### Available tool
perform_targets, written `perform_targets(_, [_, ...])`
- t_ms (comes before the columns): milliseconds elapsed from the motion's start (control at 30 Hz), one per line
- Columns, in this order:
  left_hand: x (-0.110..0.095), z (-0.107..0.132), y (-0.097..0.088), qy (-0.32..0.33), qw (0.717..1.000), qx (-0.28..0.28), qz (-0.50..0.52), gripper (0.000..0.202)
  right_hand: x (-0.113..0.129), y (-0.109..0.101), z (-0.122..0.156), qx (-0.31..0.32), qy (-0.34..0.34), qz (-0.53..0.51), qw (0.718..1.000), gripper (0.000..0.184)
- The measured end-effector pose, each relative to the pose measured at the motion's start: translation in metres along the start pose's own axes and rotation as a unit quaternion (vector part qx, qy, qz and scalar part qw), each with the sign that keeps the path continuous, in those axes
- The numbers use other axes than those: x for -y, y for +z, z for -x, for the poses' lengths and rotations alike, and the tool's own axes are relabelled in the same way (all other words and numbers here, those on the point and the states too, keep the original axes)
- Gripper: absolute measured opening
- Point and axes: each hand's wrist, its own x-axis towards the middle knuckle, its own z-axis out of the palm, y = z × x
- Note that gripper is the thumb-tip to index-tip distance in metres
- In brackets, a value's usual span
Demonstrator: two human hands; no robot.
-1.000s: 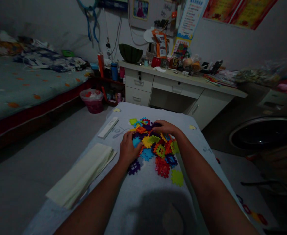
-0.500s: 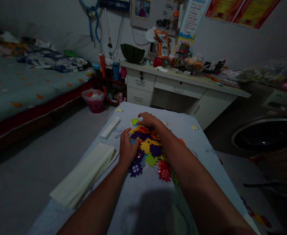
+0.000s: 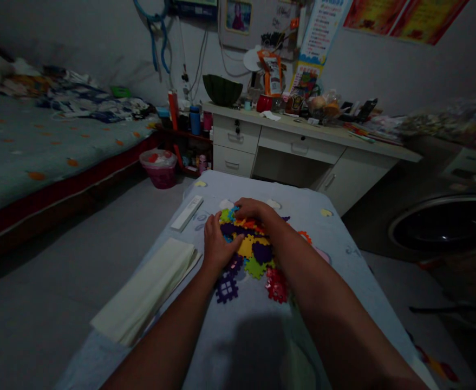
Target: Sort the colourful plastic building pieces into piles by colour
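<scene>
A heap of bright plastic interlocking tiles (image 3: 254, 252) lies on a small table covered with a pale blue cloth (image 3: 241, 330). My left hand (image 3: 218, 245) rests on the left side of the heap, fingers bent against the tiles. My right hand (image 3: 255, 210) lies over the far side of the heap, fingers curved down onto the pieces. A purple tile (image 3: 226, 287) and a red tile (image 3: 277, 286) lie at the near edge of the heap. What the fingers hold, if anything, is hidden.
A folded cream cloth (image 3: 148, 290) and a white remote (image 3: 187, 212) lie on the table's left side. Beyond stand a cluttered white desk (image 3: 298, 143), a bed (image 3: 38, 146) at left, a pink bin (image 3: 159, 168) and a washing machine (image 3: 441, 227) at right.
My right hand swept from the heap's right side to its far left, pushing the tiles into a tighter pile. My left hand stayed at the left edge.
</scene>
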Motion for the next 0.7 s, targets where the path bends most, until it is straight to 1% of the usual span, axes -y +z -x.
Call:
perform_targets(100, [-0.001,-0.001,-0.002,0.008,1.000,0.016,0.010,0.089,-0.005,0.001,0.020,-0.005,-0.035,-0.039,0.999,0.031])
perform_targets(200, [-0.001,-0.002,-0.003,0.015,0.998,0.043,0.031,0.084,-0.005,0.003,0.040,-0.013,-0.077,-0.074,0.994,0.026])
perform_targets(267, [0.000,-0.002,-0.004,0.020,0.996,0.071,0.059,0.076,-0.004,0.003,0.055,-0.008,-0.103,-0.098,0.990,0.022])
perform_targets(333, [0.000,-0.002,-0.005,0.030,0.991,0.097,0.090,0.063,-0.002,0.003,0.071,-0.017,-0.119,-0.118,0.986,0.022])
perform_targets(433, [-0.004,0.000,-0.008,0.053,0.987,0.113,0.104,0.045,-0.004,0.005,0.100,-0.045,-0.132,-0.107,0.984,0.019])
perform_targets(500, [-0.008,0.003,-0.011,0.074,0.987,0.114,0.089,0.039,-0.009,0.009,0.122,-0.070,-0.135,-0.102,0.983,0.017])
perform_targets(600, [-0.018,0.007,-0.018,0.099,0.984,0.135,0.061,0.038,-0.022,0.018,0.157,-0.128,-0.122,-0.138,0.974,0.016])
perform_targets(667, [-0.026,0.009,-0.023,0.109,0.980,0.159,0.045,0.041,-0.036,0.026,0.179,-0.193,-0.085,-0.178,0.961,0.017])
perform_targets(700, [-0.030,0.010,-0.026,0.112,0.979,0.168,0.033,0.041,-0.046,0.032,0.187,-0.233,-0.054,-0.198,0.951,0.019])
